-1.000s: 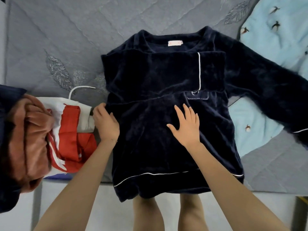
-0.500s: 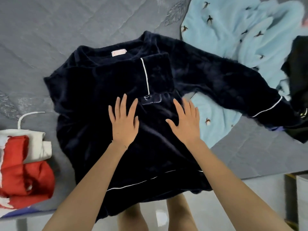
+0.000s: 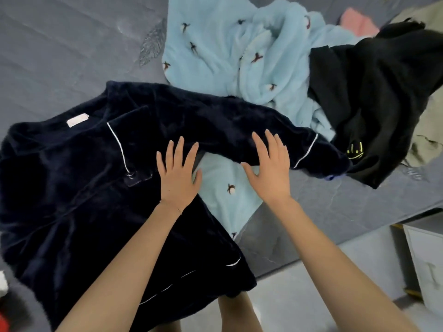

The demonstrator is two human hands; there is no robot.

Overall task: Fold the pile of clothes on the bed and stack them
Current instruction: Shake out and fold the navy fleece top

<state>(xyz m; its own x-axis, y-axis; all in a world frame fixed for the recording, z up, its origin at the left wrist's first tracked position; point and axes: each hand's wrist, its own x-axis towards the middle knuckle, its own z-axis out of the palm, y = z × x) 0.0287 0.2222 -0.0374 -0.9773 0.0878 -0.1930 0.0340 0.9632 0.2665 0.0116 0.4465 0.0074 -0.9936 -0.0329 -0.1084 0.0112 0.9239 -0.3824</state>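
Note:
A dark navy fleece top (image 3: 79,188) with white piping lies flat on the grey bed, its one sleeve folded across the chest and the other sleeve (image 3: 239,133) stretched out to the right. My left hand (image 3: 178,174) lies flat with spread fingers on the top's right side, near the armpit. My right hand (image 3: 269,170) is open with straight fingers on the outstretched sleeve, a little short of its white-piped cuff. Under the sleeve lies a light blue fleece garment (image 3: 235,56) with small dark figures.
A black garment (image 3: 374,97) with a yellow-green mark is heaped at the right, with an olive cloth (image 3: 429,121) and a pink piece (image 3: 357,20) behind it. The bed's edge (image 3: 335,226) runs below right, with a white cabinet (image 3: 426,259) on the floor. A bit of the folded red and white stack (image 3: 2,305) shows at the lower left.
The view has swung right, so the folded stack has almost left the frame. Both hands have moved right across the top: the left to its right side, the right onto the outstretched sleeve.

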